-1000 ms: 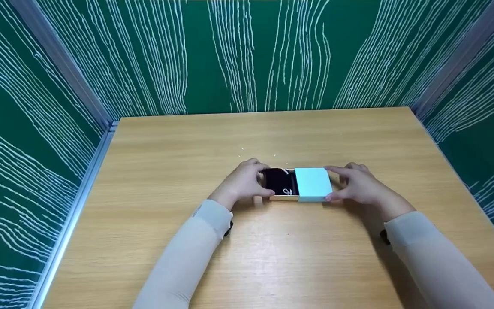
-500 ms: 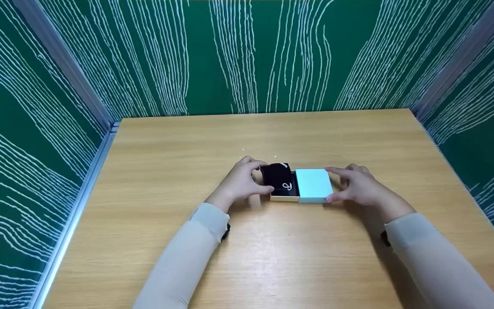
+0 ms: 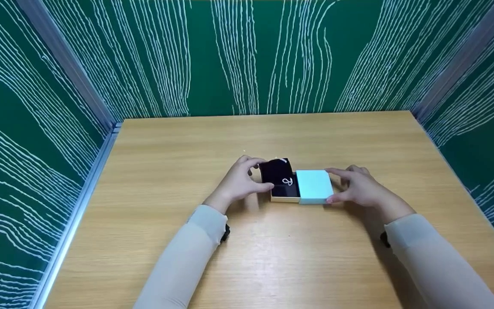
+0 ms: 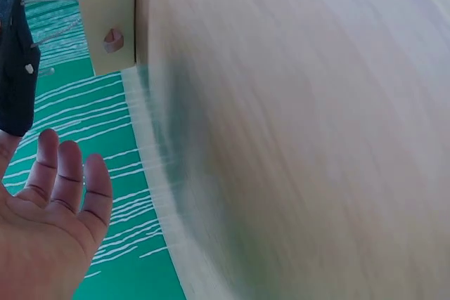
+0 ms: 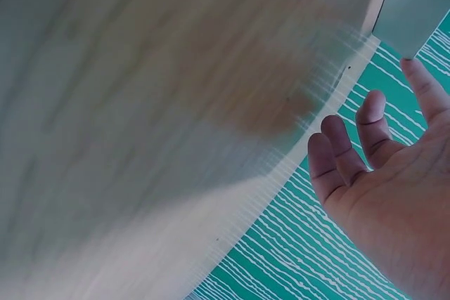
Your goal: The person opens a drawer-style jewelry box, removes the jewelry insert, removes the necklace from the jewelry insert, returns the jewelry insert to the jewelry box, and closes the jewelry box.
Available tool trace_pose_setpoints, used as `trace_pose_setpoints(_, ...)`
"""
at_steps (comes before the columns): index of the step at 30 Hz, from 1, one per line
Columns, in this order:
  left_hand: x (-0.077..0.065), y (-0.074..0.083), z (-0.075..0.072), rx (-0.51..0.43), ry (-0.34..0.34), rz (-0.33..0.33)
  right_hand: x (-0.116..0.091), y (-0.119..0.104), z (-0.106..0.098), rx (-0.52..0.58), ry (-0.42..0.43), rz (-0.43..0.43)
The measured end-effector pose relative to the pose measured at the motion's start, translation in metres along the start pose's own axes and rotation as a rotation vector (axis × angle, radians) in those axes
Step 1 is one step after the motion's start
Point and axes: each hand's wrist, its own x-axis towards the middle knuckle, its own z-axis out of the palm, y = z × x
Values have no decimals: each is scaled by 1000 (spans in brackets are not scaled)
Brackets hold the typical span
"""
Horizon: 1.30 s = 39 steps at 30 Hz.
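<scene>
The left hand (image 3: pixel 239 180) pinches a black pouch (image 3: pixel 275 171) from the pouch's nine o'clock, holding it raised over a cream tray (image 3: pixel 284 199). The tray juts toward nine o'clock from a turquoise sleeve (image 3: pixel 314 186) on the wooden counter (image 3: pixel 247 266). At the sleeve's three o'clock, the right hand (image 3: pixel 358 186) grips its corners between thumb and finger.

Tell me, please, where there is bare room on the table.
The brown wooden table is bare between the pale grey sleeves and beyond the right hand, toward the green wall. The middle is crowded: left hand pinching a black cloth pouch at a yellow box, right hand holding its square light blue cover.
</scene>
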Motion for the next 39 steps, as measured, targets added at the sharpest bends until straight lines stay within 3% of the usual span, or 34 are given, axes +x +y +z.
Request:
trace_pose_setpoints(20,-8,1,-2,-73,29,63,-2,0,5,8,3,-14)
trace_pose_setpoints(30,-9,7,-4,-74,36,65,-7,-1,3,-66,29,-33)
trace_pose_setpoints(39,-9,7,-4,-83,38,71,-9,-12,2,-30,86,-57)
